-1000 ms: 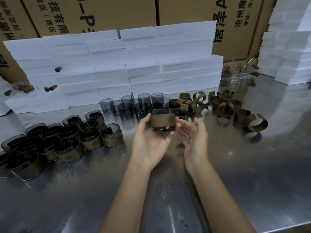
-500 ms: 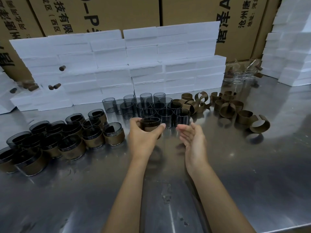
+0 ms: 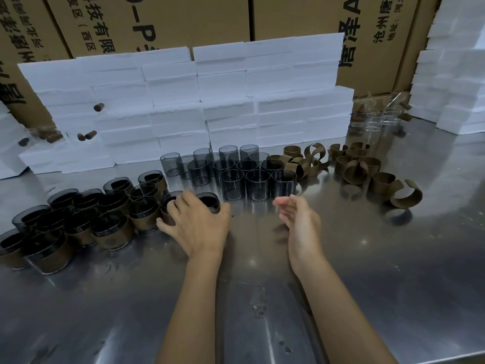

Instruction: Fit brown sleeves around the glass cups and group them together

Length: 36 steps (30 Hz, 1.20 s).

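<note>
The left hand (image 3: 195,222) holds a sleeved cup (image 3: 208,202); set it down gently, touching the sleeved group (image 3: 86,222). The right hand (image 3: 299,219) hangs loose and holds nothing.

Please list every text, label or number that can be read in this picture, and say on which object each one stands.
"-P", cut off by foam, on the middle carton.
"有限" and "(西区", sideways, on the same carton.
"唐泽" and a partly cut "A", sideways, on the right carton.
"沧州", with smaller characters beside it too blurred to read, on the same carton.
Large characters on the left carton: cut off, unreadable.
Cups, sleeves, foam blocks: no text.
</note>
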Available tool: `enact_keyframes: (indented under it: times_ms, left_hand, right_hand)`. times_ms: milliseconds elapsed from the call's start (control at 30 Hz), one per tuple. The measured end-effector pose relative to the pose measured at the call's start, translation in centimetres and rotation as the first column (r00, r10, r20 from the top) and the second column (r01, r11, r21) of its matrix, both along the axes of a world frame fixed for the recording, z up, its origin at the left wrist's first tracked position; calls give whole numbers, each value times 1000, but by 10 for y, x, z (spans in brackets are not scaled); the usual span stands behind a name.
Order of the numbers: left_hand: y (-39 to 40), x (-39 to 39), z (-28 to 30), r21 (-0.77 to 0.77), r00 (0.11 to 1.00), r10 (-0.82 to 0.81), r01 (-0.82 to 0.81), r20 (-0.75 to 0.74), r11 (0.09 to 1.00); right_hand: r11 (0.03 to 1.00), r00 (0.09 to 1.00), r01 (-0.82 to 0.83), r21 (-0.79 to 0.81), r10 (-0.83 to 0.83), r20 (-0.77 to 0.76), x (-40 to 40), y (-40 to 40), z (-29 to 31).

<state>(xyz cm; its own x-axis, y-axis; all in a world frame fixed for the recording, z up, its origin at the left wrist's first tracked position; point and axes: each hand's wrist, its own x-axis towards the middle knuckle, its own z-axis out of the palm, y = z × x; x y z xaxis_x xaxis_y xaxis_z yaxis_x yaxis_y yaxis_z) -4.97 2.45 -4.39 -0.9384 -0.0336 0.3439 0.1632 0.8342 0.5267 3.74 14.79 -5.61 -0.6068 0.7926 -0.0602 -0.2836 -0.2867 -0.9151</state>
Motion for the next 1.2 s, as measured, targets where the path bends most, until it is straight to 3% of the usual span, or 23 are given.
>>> enact_keyframes:
  times_ms: [133, 333, 500, 600, 700, 767, 833, 933, 1200]
  left_hand:
    - [0, 1, 1, 9, 1000, -28, 28, -12, 1000]
    - [-8, -5, 1, 49, 995, 100, -99, -16, 994]
    - [-20, -15, -1, 93, 995, 97, -95, -10, 991]
    - [-20, -19, -1, 76, 993, 94, -88, -74, 993]
    - [-6, -15, -1, 95, 969, -126, 150, -214, 984]
    - [8, -10, -3, 155, 922, -359, 380, -145, 912]
    - [19, -10, -8, 172, 861, -508, 498, 14, 850]
    - [24, -16, -15, 150, 825, -547, 529, 139, 835]
    - [24, -17, -17, 258, 875, -472, 483, -109, 836]
  right_hand:
    - [1000, 1000, -6, 18, 6, 15, 0, 1, -1]
    - [999, 1000, -17, 37, 16, 15, 1, 1, -1]
    - [999, 1000, -23, 45, 23, 9, 2, 2, -1]
    - [998, 1000, -25, 51, 24, 12, 1, 2, -2]
    - [998, 1000, -23, 60, 22, 23, 0, 1, -3]
    - [998, 999, -20, 64, 18, 27, -1, 1, -3]
    - [998, 1000, -13, 63, 12, 24, -1, 0, -3]
    - [997, 1000, -6, 71, 4, 29, -2, 0, -3]
    - [997, 999, -15, 78, 11, 42, -2, -1, -3]
